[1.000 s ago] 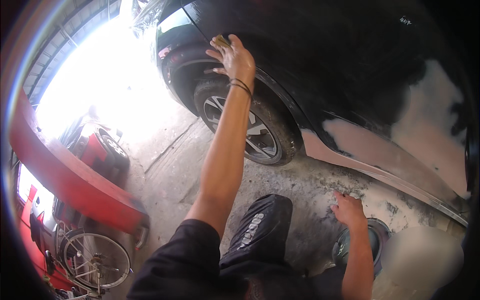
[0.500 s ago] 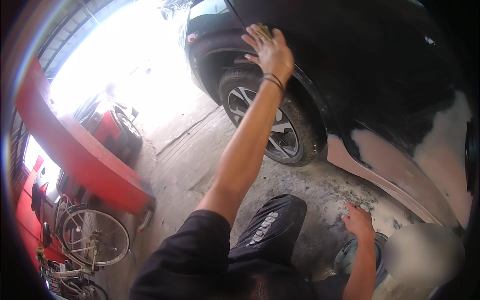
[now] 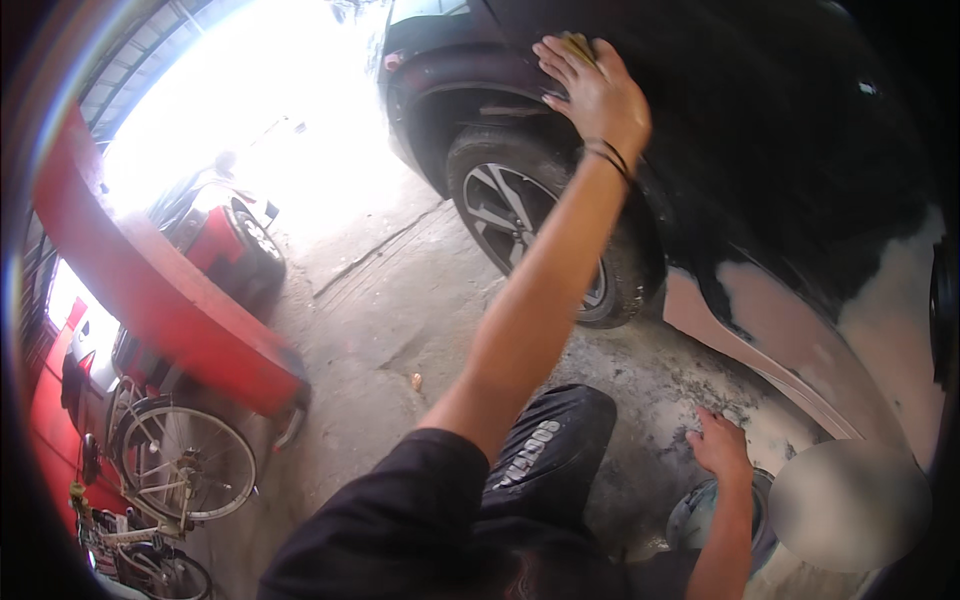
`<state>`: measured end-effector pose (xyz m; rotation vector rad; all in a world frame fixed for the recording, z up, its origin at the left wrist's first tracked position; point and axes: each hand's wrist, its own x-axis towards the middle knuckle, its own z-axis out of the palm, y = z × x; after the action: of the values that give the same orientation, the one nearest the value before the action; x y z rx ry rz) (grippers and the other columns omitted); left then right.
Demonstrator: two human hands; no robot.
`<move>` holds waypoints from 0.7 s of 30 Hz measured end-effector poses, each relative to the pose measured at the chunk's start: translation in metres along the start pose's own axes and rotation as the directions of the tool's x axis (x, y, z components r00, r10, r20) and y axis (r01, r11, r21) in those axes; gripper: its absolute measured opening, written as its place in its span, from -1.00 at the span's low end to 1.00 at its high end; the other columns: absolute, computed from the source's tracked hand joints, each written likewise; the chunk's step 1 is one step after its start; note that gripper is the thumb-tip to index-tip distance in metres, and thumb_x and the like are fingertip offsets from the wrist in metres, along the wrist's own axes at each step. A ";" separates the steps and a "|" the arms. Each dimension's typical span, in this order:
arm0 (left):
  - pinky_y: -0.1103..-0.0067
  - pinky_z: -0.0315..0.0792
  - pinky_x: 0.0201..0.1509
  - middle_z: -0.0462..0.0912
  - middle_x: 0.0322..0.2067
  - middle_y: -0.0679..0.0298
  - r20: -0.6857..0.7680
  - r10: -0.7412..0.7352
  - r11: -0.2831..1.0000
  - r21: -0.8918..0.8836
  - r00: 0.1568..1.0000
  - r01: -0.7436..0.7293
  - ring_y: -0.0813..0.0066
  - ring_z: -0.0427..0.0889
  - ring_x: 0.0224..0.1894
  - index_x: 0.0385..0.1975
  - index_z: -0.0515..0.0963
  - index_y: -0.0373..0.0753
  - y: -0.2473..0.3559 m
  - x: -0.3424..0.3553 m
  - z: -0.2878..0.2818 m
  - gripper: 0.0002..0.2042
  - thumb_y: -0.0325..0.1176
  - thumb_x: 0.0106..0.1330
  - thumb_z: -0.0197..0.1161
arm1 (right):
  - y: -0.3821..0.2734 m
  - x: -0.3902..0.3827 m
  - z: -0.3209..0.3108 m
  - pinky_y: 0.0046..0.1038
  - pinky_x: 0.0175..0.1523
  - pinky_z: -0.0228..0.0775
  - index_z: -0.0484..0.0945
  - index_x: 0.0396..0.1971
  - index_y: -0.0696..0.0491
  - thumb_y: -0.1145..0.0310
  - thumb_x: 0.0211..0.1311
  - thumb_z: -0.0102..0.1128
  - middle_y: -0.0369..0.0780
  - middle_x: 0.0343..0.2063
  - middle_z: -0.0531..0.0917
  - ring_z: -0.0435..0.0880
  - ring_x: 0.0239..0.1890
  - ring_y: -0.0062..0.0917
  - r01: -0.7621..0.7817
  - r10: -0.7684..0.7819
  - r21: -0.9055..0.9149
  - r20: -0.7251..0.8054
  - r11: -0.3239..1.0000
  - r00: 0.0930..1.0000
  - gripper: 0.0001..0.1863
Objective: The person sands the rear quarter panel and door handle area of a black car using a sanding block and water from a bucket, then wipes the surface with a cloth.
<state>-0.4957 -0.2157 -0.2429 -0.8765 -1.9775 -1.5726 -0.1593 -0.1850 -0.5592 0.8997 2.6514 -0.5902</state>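
My left hand (image 3: 603, 98) is pressed over a yellowish pad (image 3: 577, 47) on the black car's (image 3: 760, 120) panel above the wheel arch, fingers extended along the pad. Below that arm shows the car's wheel (image 3: 495, 210), an alloy rim in a dark tyre. Patches of pinkish and grey matte surface (image 3: 715, 315) mark the lower body at the right. My right hand (image 3: 717, 438) hangs low with loosely bent fingers apart, holding nothing, just above a round bucket (image 3: 690, 520) on the stained concrete floor. A blurred oval hides whatever is beside that bucket.
At the left are a red curved panel (image 3: 170, 300), a parked red vehicle (image 3: 215, 255) and bicycles (image 3: 185, 460) against red surfaces. My dark-trousered knee is below me on the concrete (image 3: 360, 370). A bright, washed-out opening lies beyond the vehicles at the upper left.
My left hand with the pad has moved to the right and upward in the picture. The car also appears farther right as the view shifts. My right hand sits slightly further right and lower.
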 end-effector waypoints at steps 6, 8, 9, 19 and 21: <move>-0.26 -0.37 0.69 -0.42 0.73 -0.22 0.098 0.010 0.994 -0.113 0.995 0.001 -0.15 -0.44 0.77 0.71 -0.33 -0.41 0.045 -0.098 0.048 -0.17 0.10 0.76 -0.23 | 0.022 -0.002 -0.001 0.14 0.45 0.35 0.37 0.57 -0.10 0.04 0.50 0.24 0.02 0.36 0.63 0.62 0.39 -0.11 -0.061 0.059 -0.046 -0.037 0.997 0.998 -0.29; -0.22 -0.45 0.71 -0.42 0.74 -0.16 0.041 -0.008 0.998 -0.061 0.999 0.011 -0.01 -0.44 0.79 0.71 -0.35 -0.39 0.023 -0.053 0.028 -0.15 0.14 0.76 -0.23 | 0.008 0.001 0.001 0.16 0.46 0.33 0.37 0.57 -0.11 0.04 0.50 0.23 0.01 0.36 0.63 0.62 0.40 -0.11 -0.034 0.034 -0.003 -0.014 0.999 0.999 -0.30; -0.35 -0.30 0.64 -0.36 0.71 -0.27 -0.033 -0.006 0.997 -0.072 0.999 0.003 -0.19 -0.38 0.77 0.68 -0.18 -0.43 0.013 -0.025 0.016 -0.27 -0.03 0.76 -0.20 | 0.000 0.000 -0.006 0.17 0.48 0.32 0.37 0.57 -0.12 0.04 0.51 0.23 0.01 0.37 0.62 0.60 0.42 -0.10 -0.029 0.029 0.019 -0.002 0.999 1.000 -0.30; -0.24 -0.48 0.69 -0.37 0.72 -0.25 0.052 0.013 0.993 -0.121 0.999 -0.007 -0.12 -0.41 0.78 0.68 -0.30 -0.54 0.014 -0.030 0.007 -0.21 -0.01 0.77 -0.27 | 0.007 -0.002 -0.001 0.27 0.50 0.29 0.40 0.54 -0.11 0.07 0.50 0.24 -0.03 0.33 0.64 0.66 0.34 -0.06 -0.003 0.004 0.028 -0.035 1.000 0.999 -0.33; -0.39 -0.30 0.64 -0.29 0.70 -0.34 -0.075 0.035 0.993 -0.112 0.997 -0.044 -0.25 -0.36 0.77 0.68 -0.06 -0.41 -0.014 0.014 -0.002 -0.34 -0.13 0.74 -0.20 | -0.003 0.000 0.003 0.28 0.50 0.29 0.40 0.54 -0.11 0.07 0.50 0.24 -0.03 0.33 0.64 0.66 0.35 -0.06 0.030 -0.029 0.034 -0.045 0.999 0.999 -0.33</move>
<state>-0.5155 -0.2168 -0.2417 -0.8837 -1.8250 -1.6834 -0.1610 -0.1887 -0.5608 0.8952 2.7067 -0.6326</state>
